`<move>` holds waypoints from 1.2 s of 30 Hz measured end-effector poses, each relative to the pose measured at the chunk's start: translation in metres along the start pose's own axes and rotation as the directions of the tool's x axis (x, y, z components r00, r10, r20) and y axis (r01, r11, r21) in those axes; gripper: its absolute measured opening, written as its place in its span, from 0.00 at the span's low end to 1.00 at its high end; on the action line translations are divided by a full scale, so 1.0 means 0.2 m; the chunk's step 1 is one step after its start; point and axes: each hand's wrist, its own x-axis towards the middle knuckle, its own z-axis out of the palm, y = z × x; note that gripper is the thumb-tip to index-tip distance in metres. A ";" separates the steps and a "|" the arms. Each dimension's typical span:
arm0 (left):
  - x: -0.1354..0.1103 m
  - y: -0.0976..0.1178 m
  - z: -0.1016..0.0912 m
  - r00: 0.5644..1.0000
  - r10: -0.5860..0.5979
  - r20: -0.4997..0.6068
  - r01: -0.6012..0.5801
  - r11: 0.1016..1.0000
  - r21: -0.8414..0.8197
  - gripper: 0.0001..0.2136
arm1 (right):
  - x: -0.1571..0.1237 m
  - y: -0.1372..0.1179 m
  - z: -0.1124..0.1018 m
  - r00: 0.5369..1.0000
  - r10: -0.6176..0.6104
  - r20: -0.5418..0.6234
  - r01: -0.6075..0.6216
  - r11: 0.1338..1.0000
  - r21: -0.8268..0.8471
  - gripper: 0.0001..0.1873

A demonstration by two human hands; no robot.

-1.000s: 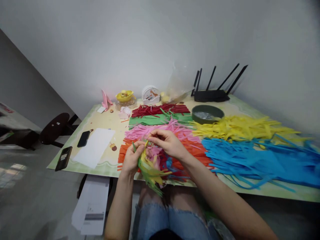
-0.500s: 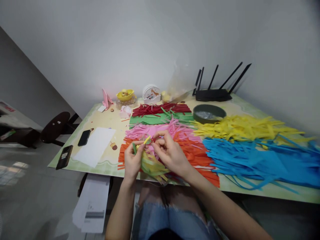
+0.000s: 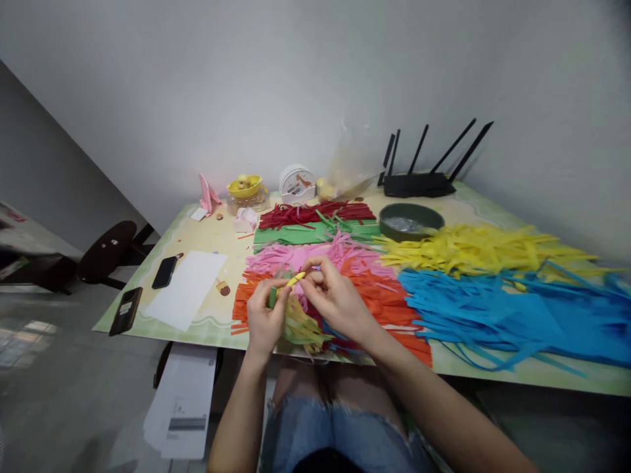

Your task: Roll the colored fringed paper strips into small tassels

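Works at a tabletop [image 3: 197,233], with blue strips [image 3: 517,315] spread to the right of the orange strips [image 3: 384,302] and pink strips [image 3: 345,246] just beyond the orange strips. Brings the right hand [image 3: 338,295] and left hand [image 3: 266,318] close together over the left part of the orange strips. With the left, keeps a narrow grip on a yellow-and-green bundle [image 3: 303,328], held before the near left portion of the orange strips; now shows it bunched shorter, after dangling green tails lower a second ago. With the right, appears to pinch a yellow end [image 3: 296,279] in an equally narrow grip, now stretched between both hands, after jutting up seemingly free from the left half a second ago. Suggests, as a judgement, a turn from gathering the bundle to pulling or winding at its top. Cannot tell whether knotted. Leaves a small green end [image 3: 273,297] poking out by the left fingers, beside the left edge of the orange strips.
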 end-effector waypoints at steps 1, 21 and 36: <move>0.00 0.00 0.00 1.000 -0.010 0.000 0.010 1.000 -0.005 0.06 | 0.00 0.00 0.00 1.000 0.012 -0.005 -0.012 1.000 0.020 0.05; 0.00 0.00 0.00 0.993 -0.121 -0.012 0.119 0.989 -0.088 0.07 | -0.01 0.04 -0.01 0.999 0.041 0.016 -0.042 0.993 0.106 0.05; -0.01 -0.01 0.00 1.000 -0.027 0.012 0.027 0.999 0.028 0.08 | 0.00 0.05 -0.01 0.997 0.066 0.041 -0.072 0.985 0.159 0.05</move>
